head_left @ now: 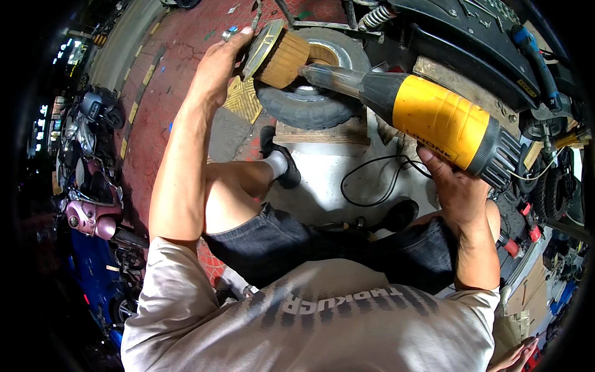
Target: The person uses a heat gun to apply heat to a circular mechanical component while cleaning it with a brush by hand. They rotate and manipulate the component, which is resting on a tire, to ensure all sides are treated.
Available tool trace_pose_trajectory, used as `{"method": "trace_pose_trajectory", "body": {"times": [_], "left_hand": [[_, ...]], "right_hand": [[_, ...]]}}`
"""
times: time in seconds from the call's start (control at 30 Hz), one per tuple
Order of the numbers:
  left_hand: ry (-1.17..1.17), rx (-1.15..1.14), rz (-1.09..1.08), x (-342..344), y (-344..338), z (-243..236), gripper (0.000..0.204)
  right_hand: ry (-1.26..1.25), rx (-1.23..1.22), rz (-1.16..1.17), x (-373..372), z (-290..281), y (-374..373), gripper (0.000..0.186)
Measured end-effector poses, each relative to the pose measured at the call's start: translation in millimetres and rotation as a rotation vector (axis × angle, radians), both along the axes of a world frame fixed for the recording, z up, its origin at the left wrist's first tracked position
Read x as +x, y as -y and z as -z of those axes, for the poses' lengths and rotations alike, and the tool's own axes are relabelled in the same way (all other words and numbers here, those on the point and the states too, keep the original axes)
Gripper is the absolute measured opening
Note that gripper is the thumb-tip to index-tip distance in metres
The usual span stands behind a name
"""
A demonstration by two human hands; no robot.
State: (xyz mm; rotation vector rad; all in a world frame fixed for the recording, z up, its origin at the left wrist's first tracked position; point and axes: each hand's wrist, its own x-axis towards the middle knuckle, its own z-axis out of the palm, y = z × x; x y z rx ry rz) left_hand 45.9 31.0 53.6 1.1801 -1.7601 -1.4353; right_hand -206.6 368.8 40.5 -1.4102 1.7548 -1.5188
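Observation:
My left hand (218,69), arm reaching up, is closed round the edge of a hub motor stator (286,61). This is a copper-coloured ribbed drum with a greenish metal flange, held tilted on its side. In my right hand (457,191) is a yellow and black heat gun (437,118), gripped from below near its slotted rear end. Its dark metal nozzle points left, with the tip beside the stator's ribbed side; I cannot tell whether they touch. Behind them a wheel with a black tyre (307,115) lies flat, its hub open, on a wooden block (319,136).
A black cable (365,201) loops on the pale floor between my feet. A dark vehicle body (458,37) with a coil spring (375,18) stands at the far right. Parked scooters (93,214) line the left. Another person's hands (520,354) show at the lower right.

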Motion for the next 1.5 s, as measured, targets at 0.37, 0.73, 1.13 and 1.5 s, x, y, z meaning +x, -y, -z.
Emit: {"method": "trace_pose_trajectory", "body": {"times": [0.37, 0.73, 1.13, 1.5], "left_hand": [[0.004, 0.023, -0.025, -4, -7, -4, 0.045], [0.033, 0.013, -0.019, -2, -7, -5, 0.049], [0.021, 0.013, -0.018, -1, -7, -4, 0.050], [0.012, 0.005, -0.031, -4, -12, -6, 0.051]], "right_hand": [[-0.101, -0.031, -0.048, -8, 4, 1, 0.036], [-0.166, -0.052, -0.104, -10, 9, -1, 0.041], [-0.412, 0.017, -0.118, -10, 2, -4, 0.037], [-0.629, -0.070, -0.129, -17, -3, 1, 0.046]]}}
